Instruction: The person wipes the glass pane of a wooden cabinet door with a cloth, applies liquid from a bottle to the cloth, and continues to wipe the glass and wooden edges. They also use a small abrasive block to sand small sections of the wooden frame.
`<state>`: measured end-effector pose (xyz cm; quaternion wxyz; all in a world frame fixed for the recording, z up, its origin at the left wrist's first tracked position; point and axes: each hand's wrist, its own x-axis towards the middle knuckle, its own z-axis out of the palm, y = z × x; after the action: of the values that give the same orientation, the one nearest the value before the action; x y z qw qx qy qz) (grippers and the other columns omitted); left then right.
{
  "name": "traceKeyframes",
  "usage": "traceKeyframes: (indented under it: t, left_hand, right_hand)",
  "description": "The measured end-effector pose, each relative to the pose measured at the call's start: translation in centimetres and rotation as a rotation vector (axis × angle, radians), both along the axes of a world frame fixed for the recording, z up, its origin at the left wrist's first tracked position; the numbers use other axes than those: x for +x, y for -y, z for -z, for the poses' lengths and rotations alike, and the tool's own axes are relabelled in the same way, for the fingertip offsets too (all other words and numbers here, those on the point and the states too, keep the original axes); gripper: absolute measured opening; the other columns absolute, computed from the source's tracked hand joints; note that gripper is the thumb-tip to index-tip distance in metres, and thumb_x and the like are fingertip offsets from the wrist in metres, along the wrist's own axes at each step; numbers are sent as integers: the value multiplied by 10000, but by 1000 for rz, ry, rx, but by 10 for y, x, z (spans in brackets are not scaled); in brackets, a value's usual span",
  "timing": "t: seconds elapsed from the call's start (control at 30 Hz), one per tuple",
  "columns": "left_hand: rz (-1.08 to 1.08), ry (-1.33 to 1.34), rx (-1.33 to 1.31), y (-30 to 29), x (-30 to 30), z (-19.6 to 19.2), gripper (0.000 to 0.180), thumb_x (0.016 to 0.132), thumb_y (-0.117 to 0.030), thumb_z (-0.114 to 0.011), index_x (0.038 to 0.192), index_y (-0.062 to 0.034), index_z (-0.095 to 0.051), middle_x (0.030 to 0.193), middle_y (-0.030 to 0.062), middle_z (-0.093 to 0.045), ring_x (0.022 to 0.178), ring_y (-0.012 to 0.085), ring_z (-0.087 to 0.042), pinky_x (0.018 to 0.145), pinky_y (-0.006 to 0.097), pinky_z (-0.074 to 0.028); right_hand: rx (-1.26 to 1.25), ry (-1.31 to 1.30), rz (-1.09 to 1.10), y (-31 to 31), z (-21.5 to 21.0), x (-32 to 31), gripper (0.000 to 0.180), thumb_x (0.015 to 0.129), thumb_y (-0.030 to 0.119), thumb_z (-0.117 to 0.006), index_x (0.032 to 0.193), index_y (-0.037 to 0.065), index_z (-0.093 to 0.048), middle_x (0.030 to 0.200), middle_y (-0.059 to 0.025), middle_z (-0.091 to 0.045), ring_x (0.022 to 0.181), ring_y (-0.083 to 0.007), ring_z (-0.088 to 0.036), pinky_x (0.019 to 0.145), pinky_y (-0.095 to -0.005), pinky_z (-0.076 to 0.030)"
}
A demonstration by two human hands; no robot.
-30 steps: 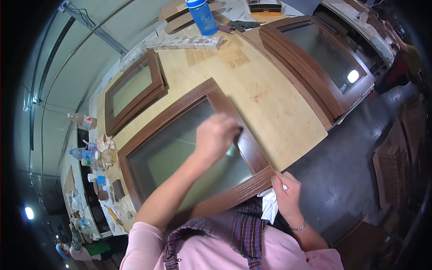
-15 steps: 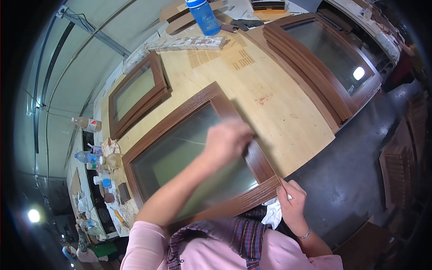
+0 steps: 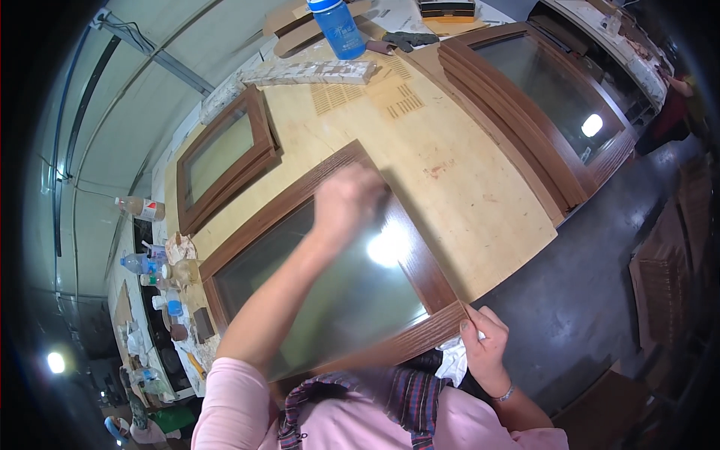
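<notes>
A brown wooden-framed glass panel (image 3: 420, 259) lies tilted across the table in front of me, its lower edge by my body. My left hand (image 3: 349, 196) is over the far part of the frame, at the inner edge of its right-hand rail. Its fingers are curled in and smeared by motion, and whatever they hold is hidden. At the near right corner, my right hand (image 3: 486, 341) pinches the frame, thumb and fingers on the rail's end. A white crumpled cloth (image 3: 452, 361) shows beside that hand, below the corner.
A smaller brown framed panel (image 3: 266, 142) lies at the left on the wooden tabletop (image 3: 480, 202). Several framed panels (image 3: 517, 112) are stacked at the right. Bottles (image 3: 142, 208) line the left edge. A blue bottle (image 3: 341, 34) and a dark glove (image 3: 410, 39) are at the back.
My left hand has moved up and to the left along the frame's right-hand rail, toward its far corner. My right hand keeps its grip at the near corner.
</notes>
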<state>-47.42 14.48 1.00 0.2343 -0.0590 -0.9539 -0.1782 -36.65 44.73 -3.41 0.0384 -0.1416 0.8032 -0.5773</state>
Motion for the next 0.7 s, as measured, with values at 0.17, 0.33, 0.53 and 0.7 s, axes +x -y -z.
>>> traceKeyframes:
  t: [0.17,0.33,0.53,0.7]
  left_hand:
    - [126,16,25,-20,16,-6,141,682,-25,-783,799,-61,-715,727,89,-636,701,286,-649,629,385,-542]
    - [36,89,-5,-12,15,-10,139,689,-34,-785,804,-26,-707,744,110,-646,698,301,-655,636,393,-533]
    - [-269,105,12,46,-26,1,120,761,-72,-759,864,-26,-721,801,157,-681,714,308,-672,664,388,-526]
    - [-271,109,30,55,-33,1,133,768,-113,-764,866,-30,-728,759,161,-690,681,291,-680,641,391,-519]
  right_hand:
    - [-42,19,28,2,2,3,282,817,0,-653,1092,-30,-710,704,-129,-550,621,-252,-539,584,-351,-444]
    - [-23,40,11,0,4,1,278,814,-7,-656,1085,-34,-710,711,-123,-562,627,-228,-546,590,-333,-450]
    - [-60,46,27,3,2,1,277,815,-10,-658,1087,-38,-707,710,-115,-559,628,-220,-544,590,-321,-448]
    - [-65,37,37,2,4,1,274,813,-11,-656,1081,-42,-707,708,-115,-558,628,-219,-544,589,-320,-449]
